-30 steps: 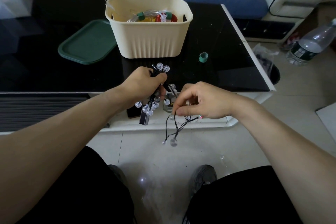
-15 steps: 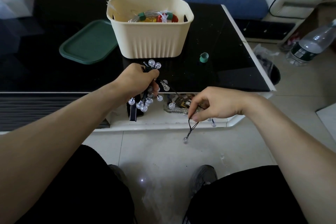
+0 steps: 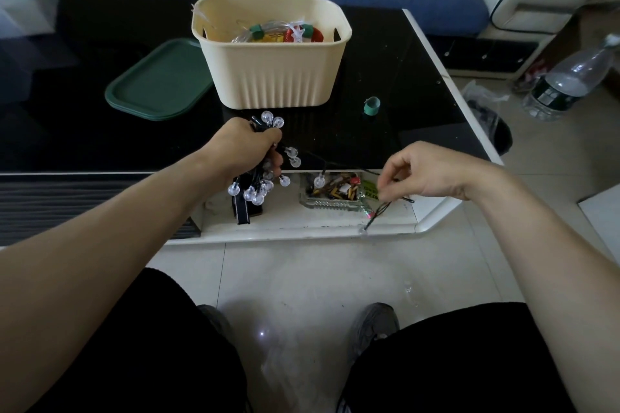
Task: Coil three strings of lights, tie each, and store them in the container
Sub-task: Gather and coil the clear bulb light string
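1. Coiling in progress: the left hand (image 3: 246, 147) is closed in a fist round a bundle of globe-bulb string lights (image 3: 265, 178), held just above the near edge of the coffee table (image 3: 419, 84); clear bulbs stick out above the knuckles and hang below them.
2. Free end: the right hand (image 3: 426, 174), at 3 o'clock from the bundle, pinches the thin black wire (image 3: 375, 211) between thumb and fingertips, other fingers loosely curled. One strand runs across between the hands, with a bulb hanging from it; the tail droops toward the floor.
3. Judged technique: the next loop should match those already gathered, with the wire kept lightly taut so bulbs do not snag, and the left grip kept firm so earlier turns do not spill. A short tail probably needs to be left for tying.
4. Destination: the cream plastic container (image 3: 275, 77), ribbed on its lower wall with rounded corners, stands at 12 o'clock from the bundle. Coiled lights with green ties already lie inside; how many cannot be told.
5. Materials: bulbs are small, smooth, translucent spheres; the wire is thin, dark and limp. A flat black box (image 3: 242, 211), probably the battery pack, hangs beneath the bundle.
6. Surroundings: a green lid (image 3: 157, 84) lies at 9 o'clock from the container, a small green ring (image 3: 371, 106) at 4 o'clock, on glossy black glass. A clear ribbed ashtray (image 3: 335, 193) sits on the white lower ledge.
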A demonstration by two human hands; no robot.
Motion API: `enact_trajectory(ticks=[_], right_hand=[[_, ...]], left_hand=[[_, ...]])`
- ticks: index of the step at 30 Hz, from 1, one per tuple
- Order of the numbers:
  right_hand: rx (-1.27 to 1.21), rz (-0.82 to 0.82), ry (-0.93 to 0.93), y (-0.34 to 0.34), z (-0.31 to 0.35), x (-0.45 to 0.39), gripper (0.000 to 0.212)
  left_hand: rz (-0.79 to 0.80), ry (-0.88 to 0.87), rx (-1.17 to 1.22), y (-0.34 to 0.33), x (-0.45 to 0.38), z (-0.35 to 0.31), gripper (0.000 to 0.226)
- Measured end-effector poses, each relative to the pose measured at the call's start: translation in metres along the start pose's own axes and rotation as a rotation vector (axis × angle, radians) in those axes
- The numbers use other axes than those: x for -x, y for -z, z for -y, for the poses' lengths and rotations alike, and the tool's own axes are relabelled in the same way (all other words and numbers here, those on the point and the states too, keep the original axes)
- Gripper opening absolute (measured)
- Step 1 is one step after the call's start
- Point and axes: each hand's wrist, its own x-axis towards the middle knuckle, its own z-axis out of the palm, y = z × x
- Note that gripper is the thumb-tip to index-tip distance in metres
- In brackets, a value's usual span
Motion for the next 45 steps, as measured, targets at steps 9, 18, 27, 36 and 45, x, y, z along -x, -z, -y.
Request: enact_trajectory(ticks=[9, 18, 27, 36, 45], right_hand=[[-0.149, -0.276, -0.066, -0.002, -0.018, -0.017, 0.042], [0.127, 0.013, -0.322, -0.009, -0.027, -0.03, 0.035], [0.599, 0.296, -0.217, -0.032, -0.004, -0.035, 0.059], [-0.054, 0.308, 0.195, -0.081, 0.034, -0.033, 0.037], [-0.1, 0.252, 0.103, -0.049, 0.028, -0.025, 0.045]], left_hand=[[0.026, -0.015, -0.019, 0.005, 0.0, 0.002, 0.025], [0.101, -0.076, -0.124, 0.007, 0.003, 0.003, 0.032], [0.326, -0.053, -0.065, 0.004, 0.009, 0.005, 0.031], [0.544, -0.026, -0.055, -0.007, 0.021, 0.003, 0.036], [0.469, -0.084, -0.063, 0.0, 0.013, 0.004, 0.036]])
